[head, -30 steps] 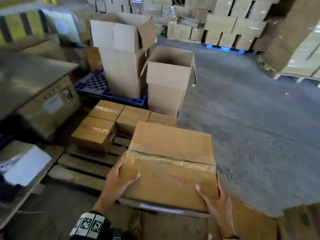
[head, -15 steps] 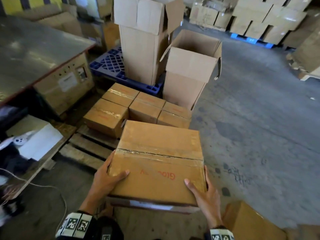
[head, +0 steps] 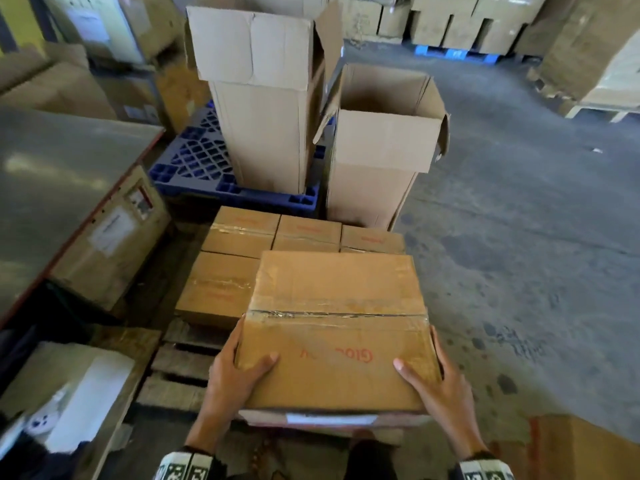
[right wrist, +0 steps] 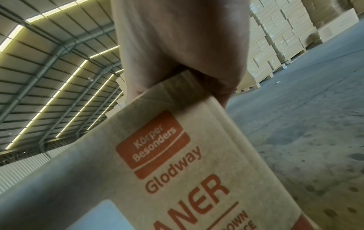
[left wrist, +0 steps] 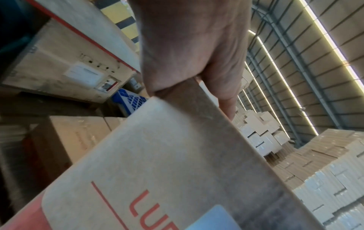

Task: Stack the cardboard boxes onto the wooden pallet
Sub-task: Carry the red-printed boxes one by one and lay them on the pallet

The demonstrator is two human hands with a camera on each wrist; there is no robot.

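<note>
I carry a taped brown cardboard box (head: pixel 337 327) with red print between both hands, above the near part of the wooden pallet (head: pixel 180 372). My left hand (head: pixel 235 372) grips its near left corner, thumb on top; the left wrist view shows that hand (left wrist: pixel 189 51) wrapped round the box edge (left wrist: pixel 177 155). My right hand (head: pixel 438 379) grips the near right corner, seen close in the right wrist view as the hand (right wrist: pixel 181 46) on the box (right wrist: pixel 167 163). Several sealed boxes (head: pixel 242 233) lie flat on the pallet's far half.
Two tall open cartons (head: pixel 263 98) (head: pixel 381 147) stand behind the pallet, one on a blue plastic pallet (head: pixel 194 164). A grey-topped crate (head: pixel 62 188) is at the left. Another brown box (head: pixel 581 448) sits at the lower right. Bare concrete floor (head: pixel 519 237) spreads to the right.
I have walked closer to the pallet with the box in both hands; the stacked boxes and open cartons now look nearer and the box hangs over the pallet's near slats.
</note>
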